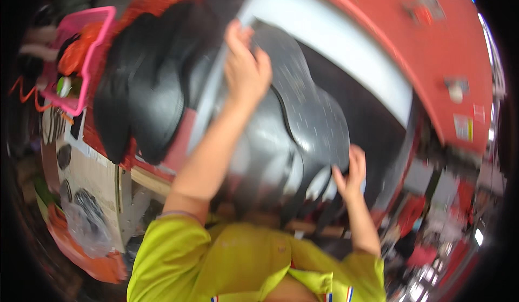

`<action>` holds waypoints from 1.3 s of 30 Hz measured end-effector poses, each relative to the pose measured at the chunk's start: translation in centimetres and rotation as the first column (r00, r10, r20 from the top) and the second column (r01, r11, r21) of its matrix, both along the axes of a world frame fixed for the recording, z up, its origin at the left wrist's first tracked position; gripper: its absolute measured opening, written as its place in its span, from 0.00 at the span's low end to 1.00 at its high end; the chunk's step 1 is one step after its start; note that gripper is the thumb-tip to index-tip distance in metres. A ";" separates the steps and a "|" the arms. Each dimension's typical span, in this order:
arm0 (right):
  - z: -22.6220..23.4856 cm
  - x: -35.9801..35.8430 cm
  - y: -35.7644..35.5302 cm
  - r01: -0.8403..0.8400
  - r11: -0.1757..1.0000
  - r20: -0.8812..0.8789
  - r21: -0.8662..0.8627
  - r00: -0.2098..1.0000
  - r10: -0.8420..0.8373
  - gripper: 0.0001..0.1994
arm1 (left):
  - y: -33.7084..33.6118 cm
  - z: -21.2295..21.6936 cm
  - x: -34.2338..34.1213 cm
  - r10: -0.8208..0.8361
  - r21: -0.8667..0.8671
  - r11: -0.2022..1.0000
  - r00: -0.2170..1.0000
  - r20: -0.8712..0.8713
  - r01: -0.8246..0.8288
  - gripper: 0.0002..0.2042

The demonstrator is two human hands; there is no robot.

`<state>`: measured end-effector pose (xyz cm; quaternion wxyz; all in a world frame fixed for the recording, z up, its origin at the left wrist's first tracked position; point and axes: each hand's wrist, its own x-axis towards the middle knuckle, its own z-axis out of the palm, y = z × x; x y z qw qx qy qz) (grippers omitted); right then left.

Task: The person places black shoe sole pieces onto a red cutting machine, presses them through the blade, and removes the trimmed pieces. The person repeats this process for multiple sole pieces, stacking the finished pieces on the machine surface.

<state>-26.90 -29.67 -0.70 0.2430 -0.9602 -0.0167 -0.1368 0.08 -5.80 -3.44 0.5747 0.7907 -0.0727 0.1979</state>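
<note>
- Locate the workpiece: the wavy-edged black sheet (308, 96) lies slantwise in front of the person, over smoother black sheets (257, 145) and beside the pale strip (330, 31) of the red machine (400, 15).
- Left hand (247, 72): at the sheet's far left end, thumb and fingers spread apart. Whether they clamp the edge cannot be told; the view is blurred.
- Right hand (350, 177): at the near right edge, thumb set apart from the fingers, about the sheet's corner. The firmness of this hold cannot be told either.
- The step in hand appears to be handling and positioning the sheet. Keep both holds at opposite ends; this should carry the span evenly and limit sagging.
- Place the thumb on the upper face and the fingers beneath, close to the edge. The sheet looks flexible and is likely to fold if held at one end only.
- Confirm that only one layer is taken. The sheets beneath are of similar colour and could drag along.
- Move both hands at the same rate. Uneven motion could twist the narrower, curved middle.
- Guide the curved edge clear of the machine's strip, where it could catch.
- Keep the sheet apart from the dark stacked pieces (157, 99) on the red-topped bench (181, 140) at left.
</note>
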 end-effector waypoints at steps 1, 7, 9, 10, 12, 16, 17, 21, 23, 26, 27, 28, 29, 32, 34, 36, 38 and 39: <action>-0.1 0.1 -0.2 0.012 1.000 0.008 -0.001 1.000 -0.012 0.28 | -0.2 -0.1 0.2 -0.020 0.055 0.998 1.000 0.019 0.019 0.29; 0.3 2.0 -2.0 0.006 0.999 0.068 -0.049 0.998 -0.002 0.25 | -1.2 0.5 2.9 -0.153 -0.165 0.977 0.982 -0.107 0.135 0.29; 0.3 2.9 -2.2 -0.002 0.999 0.089 -0.035 0.996 0.005 0.25 | -1.4 1.0 2.6 -0.157 -0.141 0.979 0.987 -0.040 0.150 0.28; 0.3 3.4 -2.5 0.000 1.000 0.090 -0.018 0.996 0.001 0.26 | -1.3 1.3 2.0 -0.131 -0.013 0.991 0.991 0.019 0.132 0.28; 0.2 4.5 -3.6 -0.012 1.000 0.098 0.002 0.995 0.012 0.27 | -1.3 1.9 -0.3 -0.146 0.120 0.984 0.981 0.129 0.131 0.25; -0.4 6.9 -7.4 0.027 0.901 0.148 0.433 0.984 -0.100 0.27 | -2.2 2.5 -7.7 -0.266 0.234 0.948 0.938 0.220 0.214 0.14; -0.7 7.7 -8.0 0.036 0.767 0.178 0.641 0.965 -0.194 0.20 | -2.6 2.6 -10.1 -0.361 0.260 0.918 0.902 0.237 0.300 0.11; 1.1 9.0 -12.1 0.110 0.638 0.165 0.763 0.920 -0.355 0.08 | -4.5 2.7 -16.0 -0.717 0.528 0.590 0.697 -0.003 0.611 0.09; 2.9 9.7 -14.2 0.111 0.651 0.216 0.751 0.890 -0.401 0.09 | -6.2 1.9 -16.6 -0.653 0.565 0.614 0.757 -0.028 0.551 0.13; 6.9 11.5 -17.7 0.124 0.779 0.364 0.615 0.831 -0.420 0.11 | -8.0 0.1 -14.5 -0.588 0.617 0.624 0.808 -0.033 0.479 0.12; 8.2 12.5 -18.9 0.122 0.803 0.416 0.584 0.804 -0.425 0.11 | -8.8 -0.4 -13.5 -0.563 0.616 0.633 0.825 -0.049 0.469 0.11; 9.6 13.2 -20.2 0.179 0.848 0.453 0.498 0.781 -0.431 0.12 | -9.5 -0.8 -12.6 -0.551 0.609 0.650 0.834 -0.031 0.453 0.10; 10.8 14.4 -21.5 0.205 0.889 0.534 0.409 0.736 -0.416 0.12 | -10.1 -0.9 -11.6 -0.539 0.605 0.665 0.842 -0.016 0.438 0.09; 13.1 17.8 -24.8 0.199 0.851 0.456 0.486 0.773 -0.440 0.14 | -12.4 -0.4 -8.5 -0.546 0.576 0.709 0.833 0.084 0.407 0.08; 13.0 17.2 -25.3 0.198 0.868 0.416 0.456 0.814 -0.405 0.14 | -14.1 0.1 -6.5 -0.548 0.548 0.733 0.827 0.126 0.402 0.09; 11.2 15.2 -24.0 0.080 0.822 0.305 0.564 0.905 -0.297 0.14 | -15.5 0.2 -4.7 -0.548 0.559 0.728 0.826 0.129 0.396 0.09; 8.0 12.6 -21.0 0.185 0.905 0.060 0.382 0.973 -0.224 0.09 | -16.3 0.1 -3.6 -0.551 0.549 0.728 0.827 0.113 0.410 0.09; 6.1 11.6 -19.2 0.226 0.914 -0.073 0.336 0.974 -0.214 0.10 | -16.4 -0.1 -3.4 -0.555 0.559 0.729 0.819 0.147 0.394 0.09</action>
